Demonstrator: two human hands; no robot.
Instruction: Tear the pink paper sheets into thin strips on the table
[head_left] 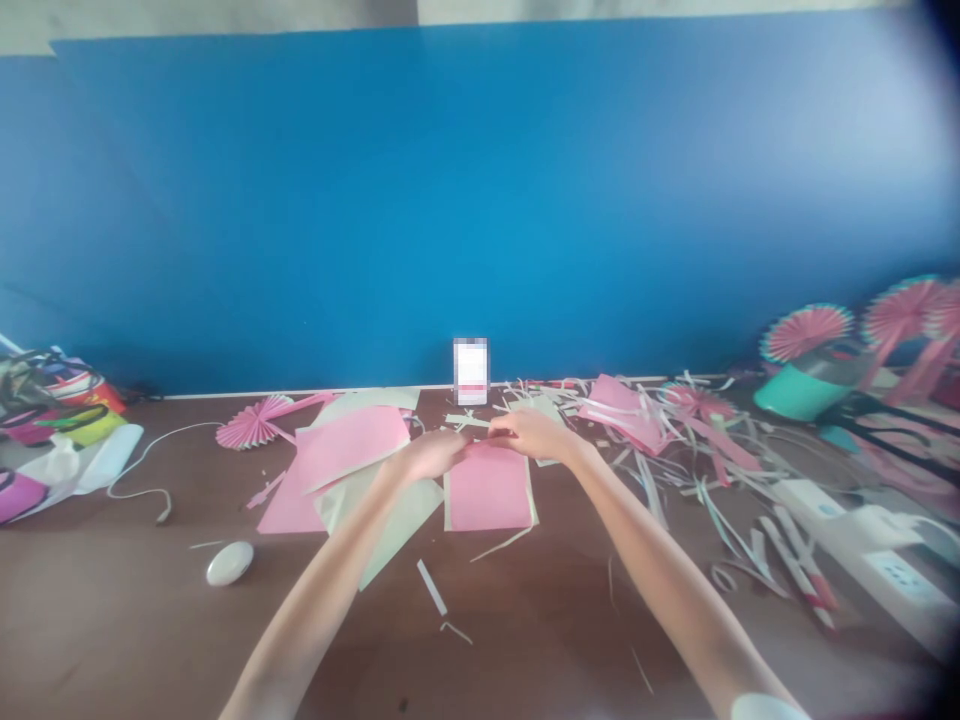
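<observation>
Both my arms reach forward over a brown table (112, 620). My left hand (431, 452) and my right hand (532, 432) meet at the far edge of a pink paper sheet (489, 492) that lies on a pale green sheet. The fingers of both hands are curled and pinch that top edge of the pink paper. More pink sheets (345, 450) and pale green sheets (397, 520) lie just left of my left hand.
A folded pink paper fan (251, 422) lies at the back left. Paper strips (697, 470) litter the right side. A white power strip (870, 550) sits far right, a teal cup with fans (802, 385) behind it. A white oval object (229, 562) and bags (52, 420) are left.
</observation>
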